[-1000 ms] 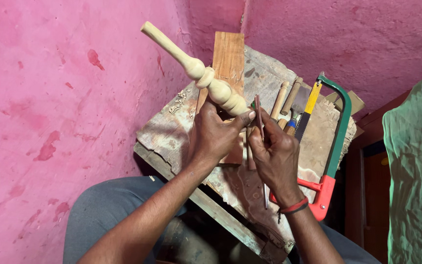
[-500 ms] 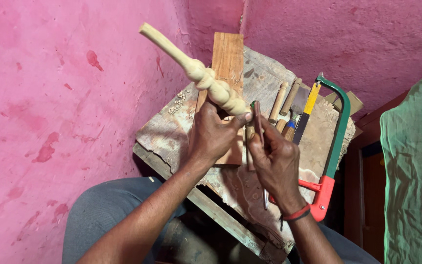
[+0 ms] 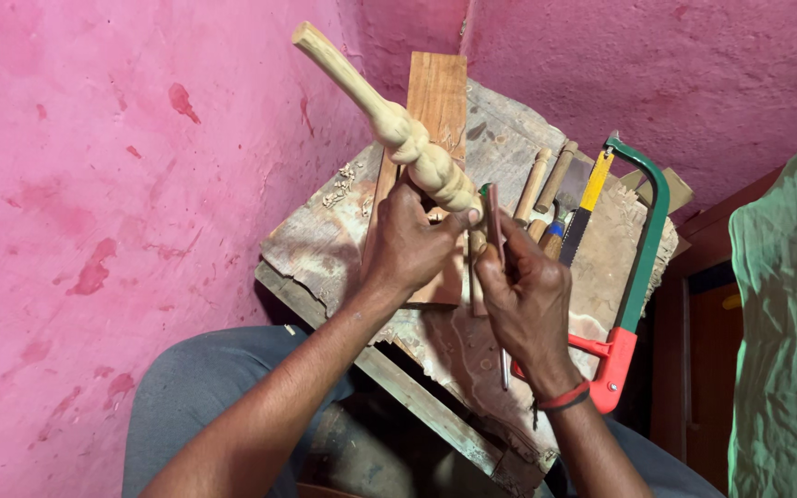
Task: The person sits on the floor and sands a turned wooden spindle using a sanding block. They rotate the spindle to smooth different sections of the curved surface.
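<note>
Since a moment ago the pale carved wooden spindle (image 3: 389, 120) has tipped slightly more upright. The left hand (image 3: 412, 244) stays clenched around its lower end above the worn wooden table (image 3: 325, 249); the right hand (image 3: 528, 304) pinches a thin metal file (image 3: 493, 217) against it.

Pale smooth carved wooden spindle (image 3: 398, 129), rough worn wooden bench (image 3: 325, 249), matt pink plaster wall (image 3: 94, 184)

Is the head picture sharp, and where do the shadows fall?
Head view: soft, even light, no glare; carved wooden piece and both hands, left and right, are sharp; dark shadow lies under the workbench.
</note>
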